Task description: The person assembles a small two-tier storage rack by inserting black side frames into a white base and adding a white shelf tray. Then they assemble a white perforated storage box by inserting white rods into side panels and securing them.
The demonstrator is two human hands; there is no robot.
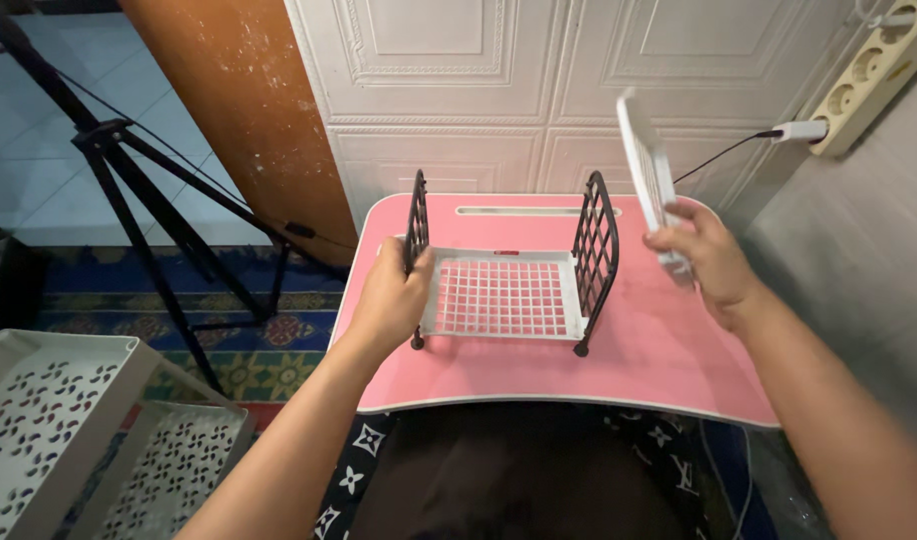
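Observation:
A small rack stands on the pink lap table (659,350): two black wire side panels, left (417,215) and right (597,245), with a white grid shelf (499,297) between them near the bottom. My left hand (389,300) grips the left black panel at the shelf's left edge. My right hand (709,260) holds a second white grid shelf (647,180) on edge, upright, above the table's right side and just right of the right panel, apart from it.
A white panelled door (539,90) rises behind the table. A black tripod (149,210) stands at left on a patterned rug. White perforated trays (69,430) lie at lower left. A power strip (874,75) with a plugged cable hangs at upper right.

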